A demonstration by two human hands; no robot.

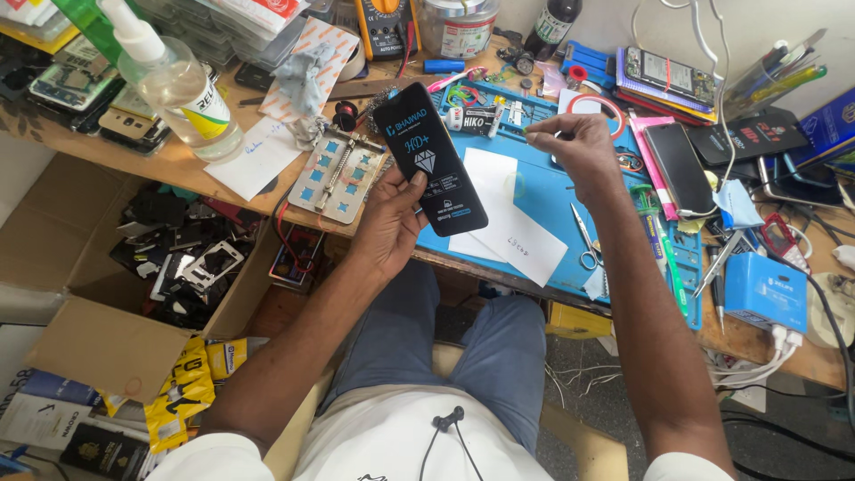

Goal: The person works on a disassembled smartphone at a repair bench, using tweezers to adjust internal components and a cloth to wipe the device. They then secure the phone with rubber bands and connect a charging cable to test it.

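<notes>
The person sits at a crowded repair desk (267,191), and the left hand (392,223) has a flat black packet (430,157), the size and shape of a phone screen protector sleeve, raised over the desk's near edge. The fingers are closed around its lower end, thumb pressed on the printed front, so the packet stands tilted with its face turned up toward the person, apparently the better to look it over.

The right hand (581,147) hovers above the blue work mat (543,200), apart from the packet. Its fingertips are pinched together at the left side, and something small and greenish shows there, but I cannot tell what it is or whether it is truly gripped.

Two white paper slips (503,218) lie on the mat just under and beside the packet. Small scissors (585,242) rest near the mat's front edge, below the right wrist. A metal clamping jig (340,174) with blue pads sits to the left of the packet, and a clear spray bottle (174,85) stands further left. A dark phone (679,167) lies to the right of the mat, within easy reach.

An open cardboard box (134,312) of dark scrap frames sits on the floor under the desk's left side.
</notes>
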